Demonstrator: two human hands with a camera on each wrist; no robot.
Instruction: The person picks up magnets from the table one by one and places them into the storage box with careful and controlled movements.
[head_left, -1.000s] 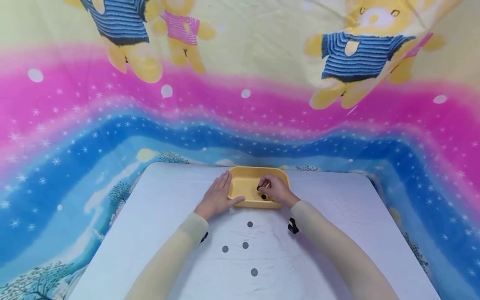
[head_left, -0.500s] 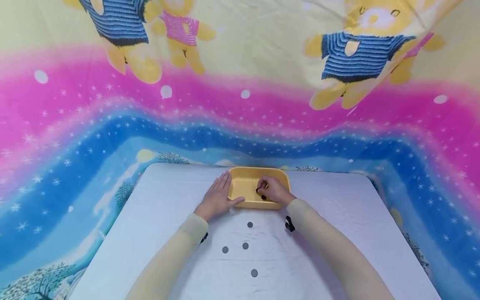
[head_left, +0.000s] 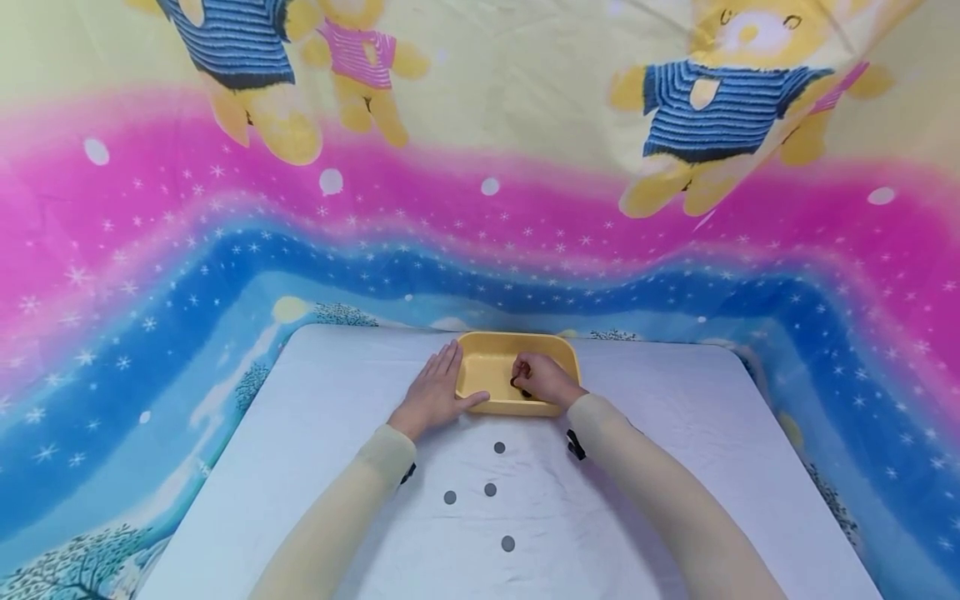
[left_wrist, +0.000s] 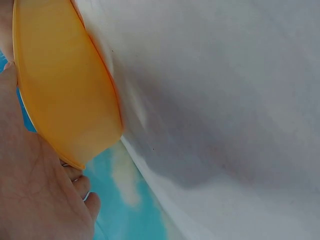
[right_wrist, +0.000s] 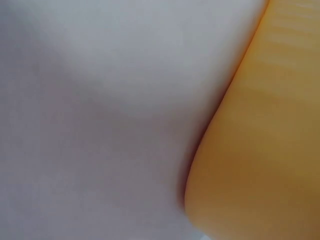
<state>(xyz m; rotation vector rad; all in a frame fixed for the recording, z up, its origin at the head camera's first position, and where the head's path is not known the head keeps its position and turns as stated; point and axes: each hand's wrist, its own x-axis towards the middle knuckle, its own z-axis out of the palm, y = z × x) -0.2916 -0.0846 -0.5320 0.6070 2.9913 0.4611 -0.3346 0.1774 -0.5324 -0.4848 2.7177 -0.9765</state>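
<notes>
Head view: at the white table's [head_left: 337, 375] far edge, the left hand [head_left: 431, 396] lies straight-fingered on the yellow box's [head_left: 513, 408] left rim, thumb spread along the front edge. Four grey discs [head_left: 491, 490] lie before the box. Inside, right of centre, the right hand's [head_left: 547, 380] curled fingers pinch a small black piece [head_left: 513, 382].

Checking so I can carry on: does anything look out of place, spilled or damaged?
Nothing looks spilled or damaged. The yellow bin stands upright near the white table's far edge, the left hand against its rim, the right hand inside pinching a small dark object. Four gray discs lie unevenly spaced outside.
</notes>
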